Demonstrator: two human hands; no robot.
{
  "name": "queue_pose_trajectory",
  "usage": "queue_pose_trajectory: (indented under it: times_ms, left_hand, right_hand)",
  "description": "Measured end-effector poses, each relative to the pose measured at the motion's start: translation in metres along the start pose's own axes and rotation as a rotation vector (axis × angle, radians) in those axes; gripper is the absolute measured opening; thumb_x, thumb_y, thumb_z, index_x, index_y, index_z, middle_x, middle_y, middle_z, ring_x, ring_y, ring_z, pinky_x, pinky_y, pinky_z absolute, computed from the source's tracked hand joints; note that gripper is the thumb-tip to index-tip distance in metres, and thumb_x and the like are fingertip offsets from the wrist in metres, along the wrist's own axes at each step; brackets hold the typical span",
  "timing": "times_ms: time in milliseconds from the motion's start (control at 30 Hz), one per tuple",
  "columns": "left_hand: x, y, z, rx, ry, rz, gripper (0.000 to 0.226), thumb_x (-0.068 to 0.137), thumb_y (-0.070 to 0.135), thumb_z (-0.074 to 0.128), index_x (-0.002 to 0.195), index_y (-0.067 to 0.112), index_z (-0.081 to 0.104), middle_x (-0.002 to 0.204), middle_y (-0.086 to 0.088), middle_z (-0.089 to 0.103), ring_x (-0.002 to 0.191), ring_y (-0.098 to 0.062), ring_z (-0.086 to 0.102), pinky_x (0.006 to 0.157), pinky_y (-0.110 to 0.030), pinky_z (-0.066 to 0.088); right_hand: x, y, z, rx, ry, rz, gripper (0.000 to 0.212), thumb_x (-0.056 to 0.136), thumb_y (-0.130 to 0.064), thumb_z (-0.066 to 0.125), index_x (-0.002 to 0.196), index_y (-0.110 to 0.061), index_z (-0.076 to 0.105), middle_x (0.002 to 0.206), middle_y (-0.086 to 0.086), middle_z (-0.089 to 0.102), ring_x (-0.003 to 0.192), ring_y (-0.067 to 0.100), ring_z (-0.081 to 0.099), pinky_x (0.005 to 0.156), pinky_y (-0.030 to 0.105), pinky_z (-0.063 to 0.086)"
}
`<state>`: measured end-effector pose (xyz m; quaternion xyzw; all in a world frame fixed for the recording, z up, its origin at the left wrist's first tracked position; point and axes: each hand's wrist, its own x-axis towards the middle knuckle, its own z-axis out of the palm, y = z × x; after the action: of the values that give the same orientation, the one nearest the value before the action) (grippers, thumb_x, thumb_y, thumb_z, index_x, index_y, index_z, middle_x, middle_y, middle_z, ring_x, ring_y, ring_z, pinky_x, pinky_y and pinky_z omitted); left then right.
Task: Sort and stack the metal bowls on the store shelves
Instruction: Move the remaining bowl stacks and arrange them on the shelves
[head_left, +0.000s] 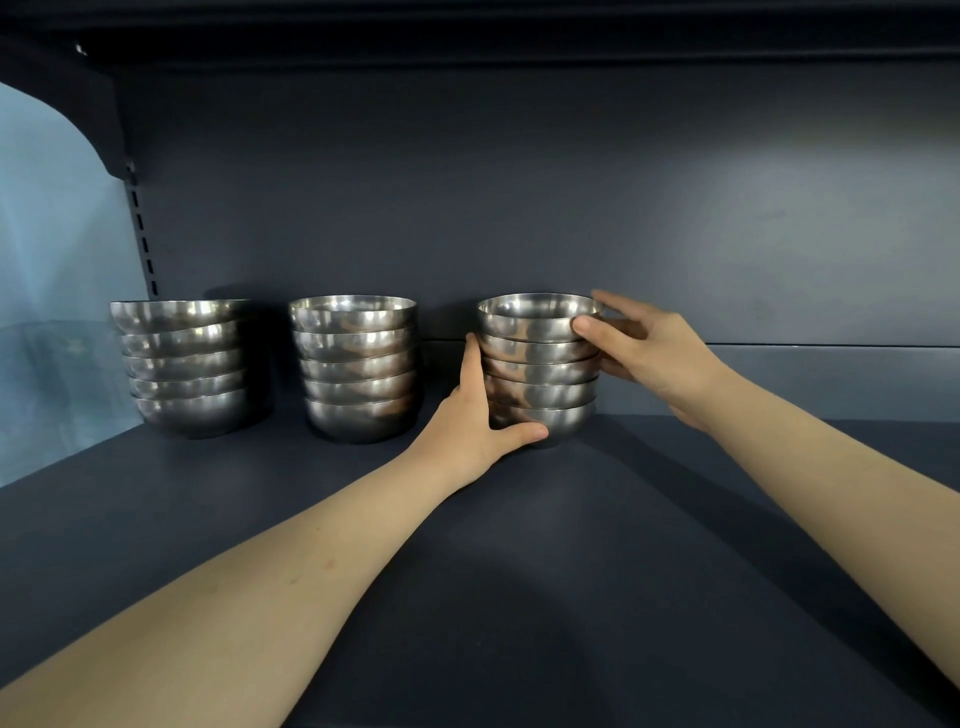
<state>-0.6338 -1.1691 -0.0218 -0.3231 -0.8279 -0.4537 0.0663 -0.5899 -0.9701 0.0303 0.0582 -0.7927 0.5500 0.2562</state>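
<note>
Three stacks of metal bowls sit on the shelf (519, 519), in a row along the back wall: left stack (182, 364), middle stack (358, 364), right stack (537, 364), five bowls each as far as I can count. Both hands are on the right stack. Left hand (475, 415) grip: thumb hooked across the front of the bottom bowl, fingers flat up the stack's left side. Right hand (649, 348) grip: thumb on the front wall of the top bowl just under the rim, index reaching behind the rim, other fingers round the far side, partly hidden. So both grips are closed on that one stack, low on the left, high on the right. Can't tell if the stack rests on the shelf or is just off it; the thumb covers the base. Progress read: mostly done, bowls nested, stacks of similar height, spaced apart. Left to do: square up the right stack and let go. Left stack's top bowl sits slightly tilted, may want a nudge. No loose bowls in view; other shelves not visible, so unknown.
</note>
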Motion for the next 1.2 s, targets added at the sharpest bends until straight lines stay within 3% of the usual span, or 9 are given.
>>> queue_pose_trajectory:
  times_ms: [367,567,800,1200]
  left_hand:
    - [0.0010,-0.0016,0.0020,0.000,0.001,0.002,0.119,0.081,0.036,0.076,0.152,0.026,-0.020,0.153,0.006,0.036,0.136,-0.010,0.039,0.114,-0.028,0.030]
    - [-0.0003,0.0001,0.0018,0.013,-0.003,-0.013,0.118,0.082,0.036,0.074,0.151,0.024,-0.021,0.152,0.007,0.036,0.136,-0.010,0.040,0.107,-0.020,0.029]
    - [-0.0007,-0.0005,0.0024,0.026,-0.010,-0.031,0.117,0.082,0.039,0.073,0.151,0.024,-0.021,0.155,0.005,0.032,0.138,-0.013,0.037,0.114,-0.028,0.029]
    - [0.0007,0.0056,-0.0022,0.060,-0.089,-0.100,0.125,0.081,0.042,0.073,0.145,0.028,-0.034,0.159,0.008,0.023,0.140,-0.011,0.033,0.110,-0.022,0.026]
  right_hand:
    - [-0.0009,0.0062,0.0021,0.006,0.041,0.002,0.065,0.088,-0.035,0.067,0.146,-0.018,0.043,0.112,-0.015,0.067,0.111,0.003,0.061,0.099,0.029,0.050]
    - [0.0019,0.0073,0.0010,-0.003,0.057,0.017,0.063,0.087,-0.040,0.067,0.143,-0.018,0.047,0.115,-0.009,0.067,0.110,0.007,0.062,0.099,0.033,0.051]
    - [0.0022,0.0049,0.0011,0.012,0.051,0.020,0.062,0.089,-0.035,0.066,0.144,-0.016,0.044,0.121,-0.006,0.065,0.112,0.007,0.061,0.097,0.030,0.052]
    - [0.0026,0.0081,-0.0046,0.000,0.009,0.038,0.072,0.085,-0.039,0.068,0.147,-0.015,0.040,0.128,-0.003,0.063,0.116,0.008,0.060,0.098,0.032,0.052]
